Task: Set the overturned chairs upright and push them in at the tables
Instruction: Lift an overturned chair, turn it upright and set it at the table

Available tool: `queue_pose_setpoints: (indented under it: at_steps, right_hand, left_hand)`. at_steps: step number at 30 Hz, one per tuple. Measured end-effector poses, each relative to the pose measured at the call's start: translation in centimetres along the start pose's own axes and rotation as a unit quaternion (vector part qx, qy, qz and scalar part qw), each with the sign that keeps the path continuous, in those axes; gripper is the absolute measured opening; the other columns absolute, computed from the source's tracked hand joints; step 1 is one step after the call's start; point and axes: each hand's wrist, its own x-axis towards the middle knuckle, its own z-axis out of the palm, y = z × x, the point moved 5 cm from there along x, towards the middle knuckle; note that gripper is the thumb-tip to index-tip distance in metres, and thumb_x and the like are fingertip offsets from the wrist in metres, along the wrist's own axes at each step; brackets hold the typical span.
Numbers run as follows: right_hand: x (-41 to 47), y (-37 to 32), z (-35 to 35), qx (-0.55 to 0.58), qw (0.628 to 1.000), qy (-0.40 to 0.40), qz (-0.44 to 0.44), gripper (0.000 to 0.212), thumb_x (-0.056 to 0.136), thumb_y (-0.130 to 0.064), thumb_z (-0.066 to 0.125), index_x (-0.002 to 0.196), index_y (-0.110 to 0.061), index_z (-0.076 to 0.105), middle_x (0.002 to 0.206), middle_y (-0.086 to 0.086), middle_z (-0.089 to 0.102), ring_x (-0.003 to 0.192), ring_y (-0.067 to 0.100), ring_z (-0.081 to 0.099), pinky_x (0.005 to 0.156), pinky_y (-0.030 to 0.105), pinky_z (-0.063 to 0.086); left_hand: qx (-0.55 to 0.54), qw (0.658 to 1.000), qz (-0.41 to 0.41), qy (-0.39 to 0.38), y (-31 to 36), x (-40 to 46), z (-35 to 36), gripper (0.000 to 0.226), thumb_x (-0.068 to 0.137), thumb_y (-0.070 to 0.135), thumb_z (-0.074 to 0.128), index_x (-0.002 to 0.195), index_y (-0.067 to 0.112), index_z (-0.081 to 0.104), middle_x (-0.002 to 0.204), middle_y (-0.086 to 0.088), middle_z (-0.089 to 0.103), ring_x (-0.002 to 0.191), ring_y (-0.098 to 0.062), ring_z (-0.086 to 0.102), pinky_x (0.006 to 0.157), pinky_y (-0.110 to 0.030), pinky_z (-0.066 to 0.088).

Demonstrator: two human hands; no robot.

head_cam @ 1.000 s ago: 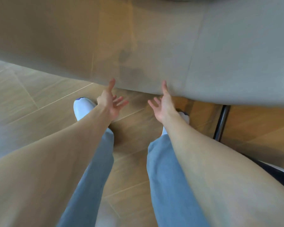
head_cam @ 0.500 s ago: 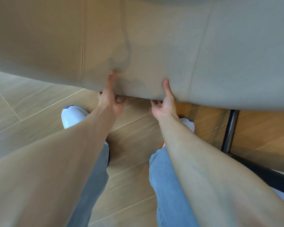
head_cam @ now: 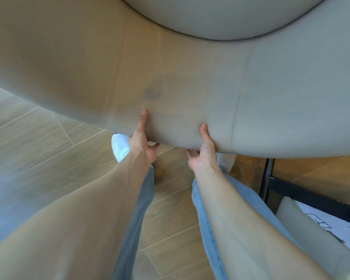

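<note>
Risen since a moment ago, the chair [head_cam: 180,81] (backrest pinched by both hands' grip) next needs pushing in.

A beige padded chair [head_cam: 190,73] fills the view from nine o'clock through twelve to three, its curved back lowest at the centre. Both hands grip that lower edge. The left hand [head_cam: 141,146] has its thumb pressed flat on the outer face and its fingers curled beneath; the right hand [head_cam: 203,156], just beside it toward three o'clock, does the same. Below them lie a wood-look floor [head_cam: 38,150], jeans [head_cam: 206,219] and a white shoe [head_cam: 120,146]. A black frame [head_cam: 303,193] sits at four o'clock.
</note>
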Motion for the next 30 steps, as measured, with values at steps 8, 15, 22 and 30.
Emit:
queue_pose_setpoints:
  at_steps: [8,15,22,30]
  right_hand:
    - [-12.7,-3.9,-2.0,-0.024,0.997,0.071,-0.018,0.075,0.068,-0.041,0.090,0.126,-0.019,0.048,0.119,0.002,0.069,0.103,0.022,0.069,0.083,0.037,0.053]
    - [-21.0,-5.7,-4.0,-0.046,0.994,0.101,-0.018,0.068,0.063,-0.040,0.093,0.110,-0.019,0.049,0.107,0.003,0.069,0.083,0.019,0.065,0.092,0.044,0.054]
    - [-26.5,-7.0,-4.7,-0.077,0.989,0.126,-0.011,0.072,0.060,-0.048,0.093,0.107,-0.014,0.051,0.117,0.010,0.065,0.098,0.032,0.065,0.099,0.052,0.053]
    - [-33.6,-11.4,-5.4,-0.119,0.984,0.129,-0.022,0.085,0.065,-0.050,0.090,0.127,0.000,0.060,0.123,0.015,0.065,0.105,0.039,0.066,0.093,0.053,0.056]
  left_hand:
    - [0.023,0.999,0.017,0.041,2.8,-11.7,-0.7,0.074,0.063,0.036,0.093,0.123,0.011,0.057,0.108,0.001,0.071,0.094,-0.016,0.070,0.094,-0.034,0.056]
    - [0.045,0.991,0.014,0.125,4.5,-20.5,-2.0,0.077,0.056,0.040,0.095,0.115,0.015,0.053,0.088,0.003,0.060,0.074,-0.017,0.059,0.087,-0.037,0.056]
    - [0.069,0.983,0.002,0.170,5.7,-25.6,-2.6,0.073,0.053,0.041,0.097,0.104,0.013,0.053,0.107,-0.007,0.060,0.090,-0.031,0.059,0.084,-0.041,0.056]
    - [0.083,0.981,-0.042,0.172,6.4,-33.2,-0.9,0.097,0.045,0.048,0.097,0.124,0.008,0.057,0.124,-0.012,0.060,0.102,-0.042,0.063,0.087,-0.054,0.058]
